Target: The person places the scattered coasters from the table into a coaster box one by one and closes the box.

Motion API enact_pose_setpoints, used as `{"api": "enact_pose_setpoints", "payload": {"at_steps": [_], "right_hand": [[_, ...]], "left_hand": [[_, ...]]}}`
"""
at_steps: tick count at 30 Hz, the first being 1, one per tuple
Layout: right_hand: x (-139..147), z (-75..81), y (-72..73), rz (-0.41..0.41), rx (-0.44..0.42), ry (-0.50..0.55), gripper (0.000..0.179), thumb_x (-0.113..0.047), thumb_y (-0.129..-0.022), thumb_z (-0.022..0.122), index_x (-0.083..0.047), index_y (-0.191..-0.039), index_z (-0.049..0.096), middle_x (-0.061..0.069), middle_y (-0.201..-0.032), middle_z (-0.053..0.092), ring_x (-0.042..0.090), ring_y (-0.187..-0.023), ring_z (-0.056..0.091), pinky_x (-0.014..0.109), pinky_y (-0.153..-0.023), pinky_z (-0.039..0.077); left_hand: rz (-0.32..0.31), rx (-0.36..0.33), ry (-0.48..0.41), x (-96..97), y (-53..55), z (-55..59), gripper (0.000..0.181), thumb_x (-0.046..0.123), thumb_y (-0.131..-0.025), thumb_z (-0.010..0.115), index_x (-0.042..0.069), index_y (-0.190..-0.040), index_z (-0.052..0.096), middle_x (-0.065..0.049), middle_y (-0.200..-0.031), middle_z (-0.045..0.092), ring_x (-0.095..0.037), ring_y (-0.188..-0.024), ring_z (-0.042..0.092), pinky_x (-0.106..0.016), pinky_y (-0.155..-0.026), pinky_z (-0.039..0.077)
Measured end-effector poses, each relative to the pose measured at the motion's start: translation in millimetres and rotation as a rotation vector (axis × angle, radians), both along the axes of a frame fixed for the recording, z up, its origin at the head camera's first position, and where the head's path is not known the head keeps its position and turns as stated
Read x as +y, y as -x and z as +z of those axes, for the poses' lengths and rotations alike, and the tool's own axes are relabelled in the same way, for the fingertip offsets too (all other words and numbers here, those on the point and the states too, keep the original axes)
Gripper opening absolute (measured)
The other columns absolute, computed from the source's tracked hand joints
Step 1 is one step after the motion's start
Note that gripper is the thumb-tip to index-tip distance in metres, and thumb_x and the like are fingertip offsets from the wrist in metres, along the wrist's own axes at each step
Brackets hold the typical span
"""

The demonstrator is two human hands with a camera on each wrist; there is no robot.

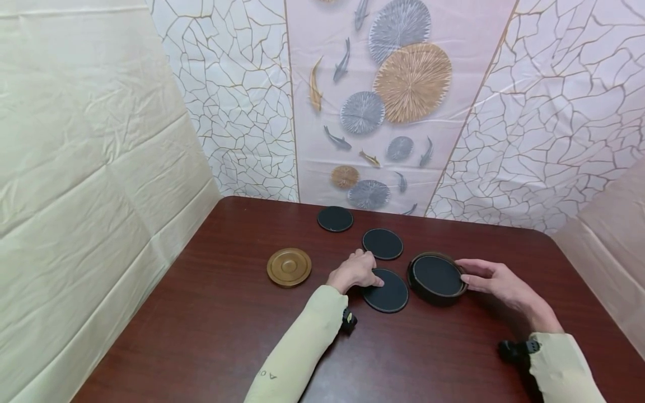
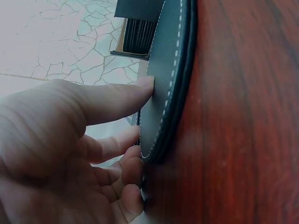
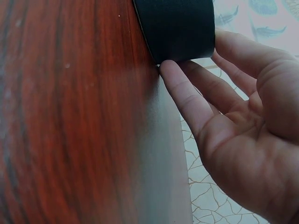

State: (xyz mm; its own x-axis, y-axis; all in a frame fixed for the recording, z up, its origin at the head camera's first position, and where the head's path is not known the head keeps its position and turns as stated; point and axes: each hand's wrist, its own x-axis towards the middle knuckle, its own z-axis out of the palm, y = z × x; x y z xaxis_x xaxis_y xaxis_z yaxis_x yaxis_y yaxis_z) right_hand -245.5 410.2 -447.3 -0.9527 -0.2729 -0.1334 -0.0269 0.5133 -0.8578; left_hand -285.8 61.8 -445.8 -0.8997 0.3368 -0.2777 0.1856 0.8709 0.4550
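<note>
A round black coaster (image 1: 390,296) with pale edge stitching lies flat on the table. My left hand (image 1: 355,270) has its thumb on the coaster's upper face and fingers curled at its edge. To the right stands a round black coaster holder (image 3: 180,30) with a black coaster (image 1: 435,273) on top. In the left wrist view, several coasters (image 2: 139,36) show stacked inside the holder's opening. Against the holder's right side, my right hand (image 1: 504,282) touches with extended fingers and thumb. Its little finger reaches the holder's base in the right wrist view.
Two more black coasters, one (image 1: 383,244) behind my left hand and another (image 1: 335,218) near the far edge, lie flat. A brown round lid-like disc (image 1: 289,267) lies left of that hand. Patterned cloth (image 1: 252,101) hangs behind the dark wooden table (image 1: 201,313).
</note>
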Motion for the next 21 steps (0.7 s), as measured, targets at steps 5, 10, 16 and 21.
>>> {"api": "enact_pose_setpoints", "payload": {"at_steps": [5,10,16,21], "right_hand": [[0.2,-0.4,0.9,0.001,0.010,-0.005,0.064,-0.027,-0.091,0.070,0.000,-0.144,0.045,0.031,-0.139,0.050,0.001,-0.099,0.066,0.026,-0.081,0.058],[-1.0,0.0,1.9,0.001,0.012,0.001,0.064,-0.025,-0.091,0.070,0.001,-0.143,0.045,0.031,-0.138,0.051,0.002,-0.098,0.067,0.026,-0.081,0.058],[-1.0,0.4,1.6,0.003,0.009,-0.001,0.064,-0.026,-0.091,0.070,0.001,-0.143,0.045,0.031,-0.138,0.051,0.002,-0.099,0.067,0.027,-0.082,0.058],[0.0,0.5,-0.1,-0.002,0.005,-0.009,0.064,-0.026,-0.092,0.070,0.000,-0.144,0.044,0.032,-0.141,0.048,0.001,-0.099,0.067,0.028,-0.082,0.058]], "left_hand": [[0.009,0.001,0.016,0.7,0.2,0.9,0.039,0.046,-0.082,0.077,0.022,-0.108,0.059,-0.004,-0.125,0.048,-0.019,-0.113,0.046,-0.034,-0.085,0.047],[0.005,-0.007,0.039,0.0,1.4,1.1,0.039,0.048,-0.082,0.076,0.021,-0.105,0.060,-0.005,-0.124,0.049,-0.019,-0.112,0.045,-0.035,-0.084,0.047],[-0.028,-0.033,0.080,-1.5,3.6,2.4,0.041,0.049,-0.084,0.074,0.020,-0.111,0.062,-0.006,-0.129,0.049,-0.020,-0.115,0.045,-0.037,-0.087,0.047],[-0.057,-0.034,0.073,-2.5,4.8,4.0,0.043,0.049,-0.085,0.073,0.019,-0.114,0.060,-0.006,-0.132,0.050,-0.021,-0.119,0.047,-0.036,-0.091,0.047]]}}
